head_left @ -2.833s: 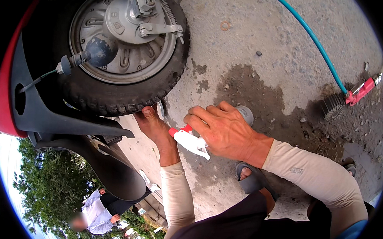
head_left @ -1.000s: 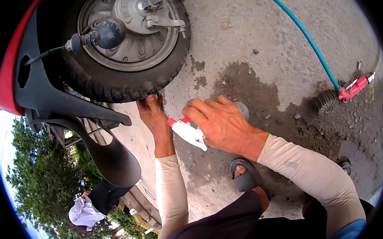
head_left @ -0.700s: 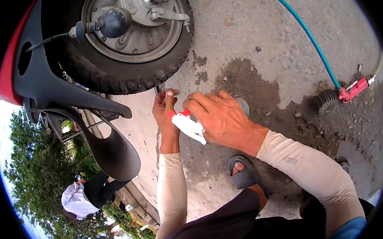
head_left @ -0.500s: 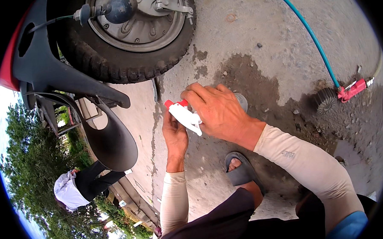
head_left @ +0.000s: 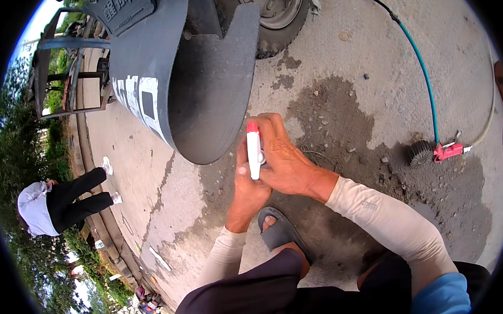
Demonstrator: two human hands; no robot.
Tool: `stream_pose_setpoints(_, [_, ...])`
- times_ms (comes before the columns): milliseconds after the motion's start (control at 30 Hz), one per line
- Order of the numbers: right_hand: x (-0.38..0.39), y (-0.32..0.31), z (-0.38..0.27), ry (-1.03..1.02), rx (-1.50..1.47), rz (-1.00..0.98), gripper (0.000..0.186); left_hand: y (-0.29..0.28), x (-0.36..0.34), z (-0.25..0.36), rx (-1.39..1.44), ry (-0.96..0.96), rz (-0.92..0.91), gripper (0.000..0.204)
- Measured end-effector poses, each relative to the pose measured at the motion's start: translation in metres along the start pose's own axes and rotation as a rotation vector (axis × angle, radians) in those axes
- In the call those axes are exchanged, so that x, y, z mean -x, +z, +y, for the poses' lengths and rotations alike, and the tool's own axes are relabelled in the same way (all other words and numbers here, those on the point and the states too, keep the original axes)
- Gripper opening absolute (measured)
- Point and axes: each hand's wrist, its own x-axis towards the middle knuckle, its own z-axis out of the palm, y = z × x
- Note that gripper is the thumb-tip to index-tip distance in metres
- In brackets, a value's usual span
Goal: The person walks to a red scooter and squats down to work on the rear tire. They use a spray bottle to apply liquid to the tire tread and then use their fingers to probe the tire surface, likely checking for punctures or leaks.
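Note:
My right hand (head_left: 285, 161) is closed around a spray bottle with a white and red trigger head (head_left: 254, 150), held upright toward the camera below the scooter. My left hand (head_left: 247, 191) is closed beneath it against the bottle, its fingers largely hidden behind my right hand and the trigger head. Just beyond both hands is a dark grey curved plastic mudguard (head_left: 205, 120) with white lettering on its side. The scooter's rear wheel (head_left: 280, 35) shows behind it at the top.
A teal hose (head_left: 425, 76) runs to a pink air tool (head_left: 447, 151) beside a black finned piece (head_left: 420, 154) on stained concrete (head_left: 345, 119). A person in a pale top (head_left: 37, 205) stands at the left near trees and a kerb. My sandalled foot (head_left: 277, 231) is below.
My left hand has left the tyre's underside and joined my right hand at the bottle. The view has shifted: the mudguard looms larger, while the wheel sits higher and is partly covered.

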Motion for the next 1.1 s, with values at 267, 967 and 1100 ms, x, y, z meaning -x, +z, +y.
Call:
stream_pose_setpoints(267, [-0.01,-0.054,-0.034,0.27,0.386,-0.52,0.105,-0.022,-0.021,-0.019,0.021,0.276,0.072,0.065])
stream_pose_setpoints(967, [-0.07,-0.162,-0.112,0.363,1.001,-0.22,0.043,-0.018,-0.079,-0.02,0.378,0.435,0.245,0.038])
stream_pose_setpoints(1100, [-0.079,-0.147,-0.103,0.531,0.764,-0.141,0.055,-0.012,-0.074,-0.016,0.295,0.374,0.292,0.033])
